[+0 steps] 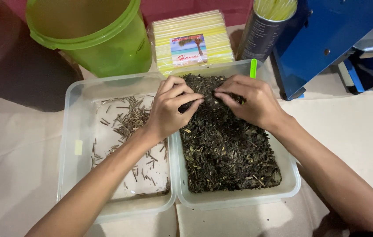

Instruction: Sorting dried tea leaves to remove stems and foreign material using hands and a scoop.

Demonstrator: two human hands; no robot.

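Two clear plastic tubs stand side by side. The right tub point(292, 184) is filled with dark dried leaves point(226, 149). The left tub point(70, 131) holds a thin scatter of pale brown stems point(129, 120) on its white bottom. My left hand point(169, 107) reaches across the left tub, and its fingertips pinch into the leaves at the far end of the right tub. My right hand point(250, 101) rests on the same far end, fingers curled and picking at the leaves. The fingertips of both hands nearly meet.
A green plastic bucket point(94, 35) stands behind the left tub. A pack of yellow drinking straws point(193, 39) and a dark can of straws point(263, 30) lie behind the right tub. A blue metal machine point(327, 39) stands at the far right. Beige paper point(362, 127) covers the table.
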